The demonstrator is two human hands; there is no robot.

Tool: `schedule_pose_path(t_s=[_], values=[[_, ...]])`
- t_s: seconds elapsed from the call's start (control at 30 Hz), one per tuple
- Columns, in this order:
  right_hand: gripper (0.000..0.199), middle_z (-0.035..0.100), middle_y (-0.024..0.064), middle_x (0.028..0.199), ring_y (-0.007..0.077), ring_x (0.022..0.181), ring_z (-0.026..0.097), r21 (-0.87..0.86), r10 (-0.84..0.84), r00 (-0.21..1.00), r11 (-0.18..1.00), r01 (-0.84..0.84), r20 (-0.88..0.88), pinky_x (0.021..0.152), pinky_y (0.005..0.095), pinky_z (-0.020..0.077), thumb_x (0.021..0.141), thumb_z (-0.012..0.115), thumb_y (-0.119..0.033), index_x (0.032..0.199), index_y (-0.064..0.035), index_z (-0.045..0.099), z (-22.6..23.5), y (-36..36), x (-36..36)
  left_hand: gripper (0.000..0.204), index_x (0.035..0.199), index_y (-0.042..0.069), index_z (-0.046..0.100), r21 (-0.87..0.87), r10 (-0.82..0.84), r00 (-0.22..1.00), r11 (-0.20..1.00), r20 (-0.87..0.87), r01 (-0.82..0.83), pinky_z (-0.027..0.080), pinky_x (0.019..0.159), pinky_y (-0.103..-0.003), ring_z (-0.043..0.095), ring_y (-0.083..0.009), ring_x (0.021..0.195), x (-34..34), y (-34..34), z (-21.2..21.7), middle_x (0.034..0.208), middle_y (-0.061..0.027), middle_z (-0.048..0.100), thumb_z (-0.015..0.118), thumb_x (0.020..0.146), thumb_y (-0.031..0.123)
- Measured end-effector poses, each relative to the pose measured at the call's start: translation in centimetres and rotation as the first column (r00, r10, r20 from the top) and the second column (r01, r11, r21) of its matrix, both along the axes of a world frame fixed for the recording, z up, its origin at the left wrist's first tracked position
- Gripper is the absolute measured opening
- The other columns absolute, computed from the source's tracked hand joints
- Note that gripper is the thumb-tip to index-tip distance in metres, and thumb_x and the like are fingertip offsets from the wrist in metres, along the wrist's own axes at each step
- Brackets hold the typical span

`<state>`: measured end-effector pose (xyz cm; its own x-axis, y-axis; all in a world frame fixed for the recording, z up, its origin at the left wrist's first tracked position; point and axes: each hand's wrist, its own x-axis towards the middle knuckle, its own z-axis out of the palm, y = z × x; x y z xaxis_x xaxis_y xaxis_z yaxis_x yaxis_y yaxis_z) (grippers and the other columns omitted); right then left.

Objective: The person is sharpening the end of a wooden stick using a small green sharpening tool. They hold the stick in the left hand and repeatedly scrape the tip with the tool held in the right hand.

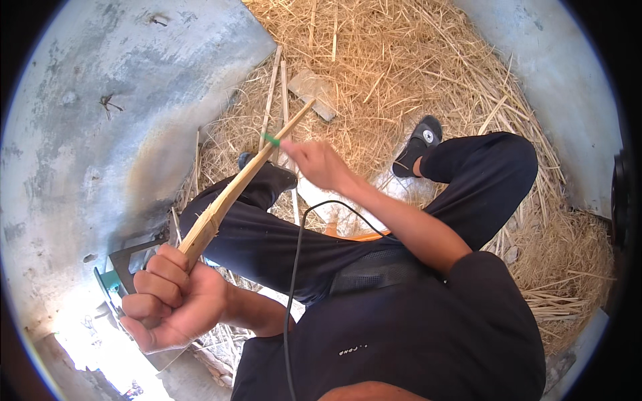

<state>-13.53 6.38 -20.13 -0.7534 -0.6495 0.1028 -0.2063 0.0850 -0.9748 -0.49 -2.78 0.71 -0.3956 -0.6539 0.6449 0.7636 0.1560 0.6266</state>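
My left hand [175, 297] is closed in a fist round the thick lower end of a pale wooden stick [231, 190]. The stick slants up and away to the right across my left leg, narrowing to its far end; its surface looks rough and splintered near the fist. Farther along the stick, my right hand [319, 164] is closed, fingers slightly blurred, with a small green object [270, 139] at its fingertips. That object lies across the stick, touching or very close to it; its kind cannot be made out.
Dry straw [394, 60] covers the ground, with thin strips [269, 93] and a flat slab [313, 92] beyond the stick. A weathered wall [134, 100] rises at the left, another [535, 60] at the right. A black cable [297, 247] crosses my lap. A green-and-grey metal piece [110, 281] stands beside my left hand.
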Motion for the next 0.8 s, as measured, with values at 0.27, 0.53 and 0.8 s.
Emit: schedule_pose_path(t_s=[0.27,0.53,0.8], values=[[0.055,0.042,0.0124,0.043,0.0192,0.037,0.037,0.143,-0.060,0.998,0.988,0.063,-0.026,0.041,0.0381,0.0332,0.095,0.040,-0.038,0.059,0.0021,0.053,2.4,3.1,4.5,0.042,0.054,0.015,0.020,-0.035,-0.027,1.000,0.999,0.006,0.027,0.017,0.041,-0.026,0.011,-0.0089,0.038,0.0,0.6,0.0,0.044,0.0025,0.018,0.034,0.090,0.033],[0.060,0.042,0.0086,0.044,0.0206,0.038,0.039,0.477,-0.153,0.986,0.873,0.104,0.066,0.043,0.0385,0.0339,0.096,0.034,-0.043,0.058,-0.0001,0.051,2.0,4.0,2.1,0.041,0.055,0.013,0.026,-0.119,-0.107,0.994,0.987,-0.020,0.104,0.017,0.040,-0.027,0.013,-0.0091,0.037,0.3,1.9,-0.3,0.043,0.0010,0.022,0.033,0.090,0.032],[0.051,0.046,0.0193,0.051,0.0268,0.044,0.043,0.225,-0.143,0.990,0.964,0.140,-0.001,0.047,0.0384,0.0355,0.095,0.039,-0.035,0.066,0.0039,0.054,2.1,3.7,3.1,0.040,0.055,0.013,0.027,-0.080,-0.097,0.995,0.992,-0.033,0.094,0.018,0.039,-0.027,0.013,-0.0089,0.037,-0.2,2.3,-0.4,0.043,0.0009,0.023,0.033,0.090,0.031]])
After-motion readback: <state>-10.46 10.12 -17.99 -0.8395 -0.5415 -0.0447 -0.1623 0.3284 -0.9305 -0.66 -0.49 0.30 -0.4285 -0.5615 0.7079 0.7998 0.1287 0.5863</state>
